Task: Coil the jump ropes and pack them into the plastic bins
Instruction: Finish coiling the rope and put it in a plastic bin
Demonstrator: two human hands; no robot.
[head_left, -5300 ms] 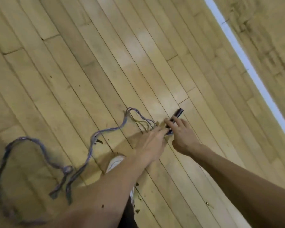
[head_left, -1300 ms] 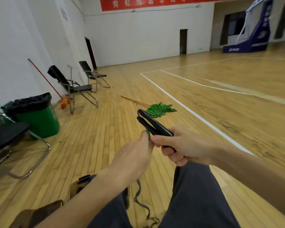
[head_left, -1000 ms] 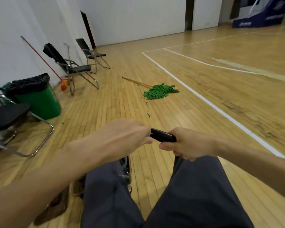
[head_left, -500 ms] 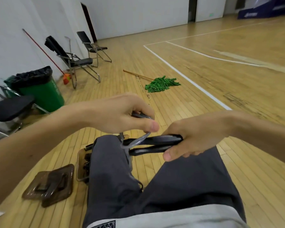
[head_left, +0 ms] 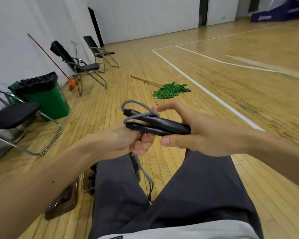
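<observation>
Tension matters for this wrap: right hand [head_left: 202, 135] clamps the two black plastic jump-rope handles [head_left: 162, 125] side by side above the lap; left hand [head_left: 126, 140] grips the grey cord [head_left: 138, 102] looped over their tips; each turn probably wants pulling snug beside the last.

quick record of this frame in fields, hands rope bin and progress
right hand: grips both black handles side by side
left hand: grips the grey rope just under the handle tips
rope: one loop over the handles, rest hanging between the legs
plastic bin: on floor beside left leg, mostly hidden
progress: coiling begun, not yet packed
</observation>
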